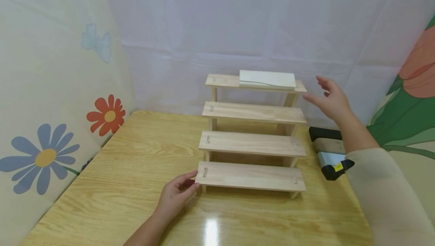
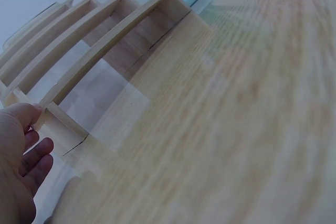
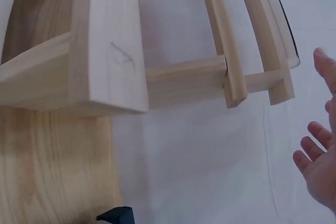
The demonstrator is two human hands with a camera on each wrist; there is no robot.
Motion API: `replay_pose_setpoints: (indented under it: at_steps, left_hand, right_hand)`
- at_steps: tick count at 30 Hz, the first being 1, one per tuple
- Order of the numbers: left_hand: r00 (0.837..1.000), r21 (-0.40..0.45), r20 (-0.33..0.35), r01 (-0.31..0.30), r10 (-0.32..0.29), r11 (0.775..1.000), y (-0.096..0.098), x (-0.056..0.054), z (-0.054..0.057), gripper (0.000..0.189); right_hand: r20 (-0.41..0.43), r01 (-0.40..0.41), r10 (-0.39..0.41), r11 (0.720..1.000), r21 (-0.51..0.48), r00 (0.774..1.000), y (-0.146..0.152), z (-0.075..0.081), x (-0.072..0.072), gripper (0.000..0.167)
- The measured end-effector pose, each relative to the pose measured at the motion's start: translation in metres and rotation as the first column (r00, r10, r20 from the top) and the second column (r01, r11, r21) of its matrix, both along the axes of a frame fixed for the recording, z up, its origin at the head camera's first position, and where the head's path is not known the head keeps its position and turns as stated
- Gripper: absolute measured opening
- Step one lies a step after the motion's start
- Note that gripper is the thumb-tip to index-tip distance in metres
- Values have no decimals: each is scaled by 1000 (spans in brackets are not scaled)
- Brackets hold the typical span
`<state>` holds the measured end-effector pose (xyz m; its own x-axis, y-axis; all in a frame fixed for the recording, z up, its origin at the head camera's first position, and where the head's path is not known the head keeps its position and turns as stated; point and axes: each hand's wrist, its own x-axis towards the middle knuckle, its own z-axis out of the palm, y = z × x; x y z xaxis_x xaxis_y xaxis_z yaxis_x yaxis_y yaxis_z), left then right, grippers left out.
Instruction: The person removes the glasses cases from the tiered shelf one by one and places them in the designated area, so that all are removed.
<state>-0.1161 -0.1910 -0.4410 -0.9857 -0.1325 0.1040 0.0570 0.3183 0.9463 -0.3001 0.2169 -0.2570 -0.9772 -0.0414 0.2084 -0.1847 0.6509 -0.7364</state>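
A light wooden stepped rack [image 1: 251, 176] with several tiers stands on the table. At the left end of its lowest board, my left hand [image 1: 175, 197] holds the corner, with the thumb in front and the index finger at the side edge. The left wrist view shows that hand's thumb [image 2: 29, 113] against the board's corner. On the top tier, right of its middle, lies a flat white case [image 1: 267, 79] with a curved line along its front. My right hand [image 1: 331, 99] hovers beside the rack's upper right end, fingers spread and apart from the wood, holding nothing.
Right of the rack, partly behind my right forearm, lie a black case [image 1: 324, 133], a tan case [image 1: 327, 145] and a light blue case [image 1: 329, 159]. A black device with a yellow label [image 1: 338, 167] shows at my right cuff. White cloth [image 1: 190, 23] hangs behind the table [image 1: 142, 148].
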Motion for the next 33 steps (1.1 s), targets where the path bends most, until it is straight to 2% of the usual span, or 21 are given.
replay_pose_setpoints:
  at_steps: [4, 14, 33]
  left_hand:
    - [1000, 5, -23, 10, -10, 1000, 0, 0, 0, 34]
    - [1000, -7, 10, -9, 9, 1000, -2, 1, -1, 35]
    - [1000, -7, 5, 5, -5, 1000, -2, 0, -1, 34]
  right_hand:
    - [-20, -20, 19, 1000, -9, 1000, -7, 5, -5, 90]
    - [-18, -50, 50, 998, -25, 999, -28, 14, -14, 89]
    - [-18, -106, 107, 993, 42, 994, -57, 23, -32, 87]
